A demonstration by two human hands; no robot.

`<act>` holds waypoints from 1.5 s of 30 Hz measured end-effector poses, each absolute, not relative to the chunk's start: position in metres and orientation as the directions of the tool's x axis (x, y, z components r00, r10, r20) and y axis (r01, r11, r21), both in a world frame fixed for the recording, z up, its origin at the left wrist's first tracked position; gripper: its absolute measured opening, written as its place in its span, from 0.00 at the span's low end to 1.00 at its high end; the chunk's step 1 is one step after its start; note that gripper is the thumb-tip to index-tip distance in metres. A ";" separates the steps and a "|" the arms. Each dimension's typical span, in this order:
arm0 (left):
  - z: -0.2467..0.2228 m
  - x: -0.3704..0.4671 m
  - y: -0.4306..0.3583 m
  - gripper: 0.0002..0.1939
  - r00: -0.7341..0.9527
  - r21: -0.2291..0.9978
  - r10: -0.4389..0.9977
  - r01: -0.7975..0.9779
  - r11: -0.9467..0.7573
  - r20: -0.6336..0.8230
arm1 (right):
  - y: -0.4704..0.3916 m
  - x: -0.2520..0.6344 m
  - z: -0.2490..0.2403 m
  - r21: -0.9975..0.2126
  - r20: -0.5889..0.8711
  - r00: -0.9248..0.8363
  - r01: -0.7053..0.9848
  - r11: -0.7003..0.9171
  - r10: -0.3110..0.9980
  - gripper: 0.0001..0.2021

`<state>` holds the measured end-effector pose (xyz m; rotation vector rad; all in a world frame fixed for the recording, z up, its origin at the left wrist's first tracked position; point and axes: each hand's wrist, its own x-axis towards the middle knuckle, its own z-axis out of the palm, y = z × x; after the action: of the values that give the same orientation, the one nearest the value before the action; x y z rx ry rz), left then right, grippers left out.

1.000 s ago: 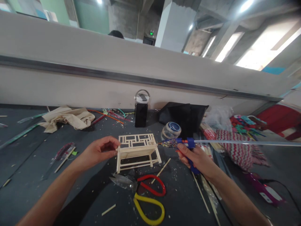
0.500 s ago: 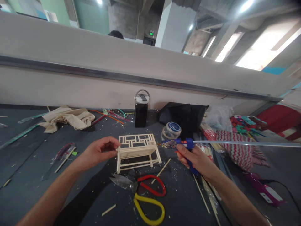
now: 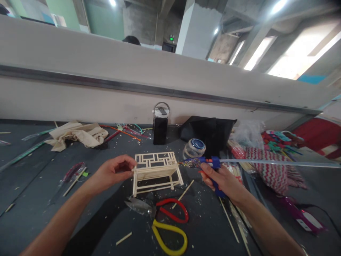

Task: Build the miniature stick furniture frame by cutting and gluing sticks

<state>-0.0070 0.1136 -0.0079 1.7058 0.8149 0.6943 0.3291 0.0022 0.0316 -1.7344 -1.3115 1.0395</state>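
A small frame of pale wooden sticks (image 3: 156, 170) stands on the dark table in front of me. My left hand (image 3: 118, 170) pinches its upper left corner between thumb and fingers. In my right hand (image 3: 217, 177) is a blue glue gun (image 3: 213, 163), its handle wrapped by my fingers. The gun's nozzle points left and reaches the frame's right upper edge. A long clear glue stick (image 3: 271, 163) sticks out behind the gun. Just below the frame lie scissors (image 3: 183, 209) with one red and one yellow handle loop.
Behind the frame are a phone (image 3: 160, 131) leaning on a bottle, a glass jar (image 3: 194, 148) and a black bag (image 3: 207, 131). A beige cloth (image 3: 77, 135) lies back left. Striped fabric (image 3: 269, 169), wooden sticks and a purple tool (image 3: 305, 215) lie at right.
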 end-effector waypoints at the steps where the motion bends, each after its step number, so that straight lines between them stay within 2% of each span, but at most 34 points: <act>1: -0.008 -0.007 0.114 0.09 0.594 0.964 0.802 0.179 -0.195 0.052 | 0.002 0.329 0.032 -0.889 -0.178 0.161 0.397 -0.229 0.971 0.28; 13: -0.012 -0.009 0.117 0.09 0.605 0.969 0.794 0.156 -0.193 0.061 | 0.001 0.332 0.032 -0.911 -0.170 0.167 0.348 -0.220 0.971 0.27; 23: -0.014 -0.009 0.116 0.09 0.604 0.970 0.794 0.147 -0.194 0.068 | 0.003 0.333 0.023 -0.921 -0.221 0.186 0.284 -0.267 0.957 0.27; 45: -0.016 -0.010 0.118 0.10 0.611 0.968 0.789 0.154 -0.199 0.065 | -0.001 0.334 0.027 -0.903 -0.214 0.194 0.334 -0.270 0.957 0.28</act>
<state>-0.0104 0.1182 -0.0162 1.7026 0.7825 0.6980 0.3341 -0.0007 0.0266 -1.7368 -1.2217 1.0751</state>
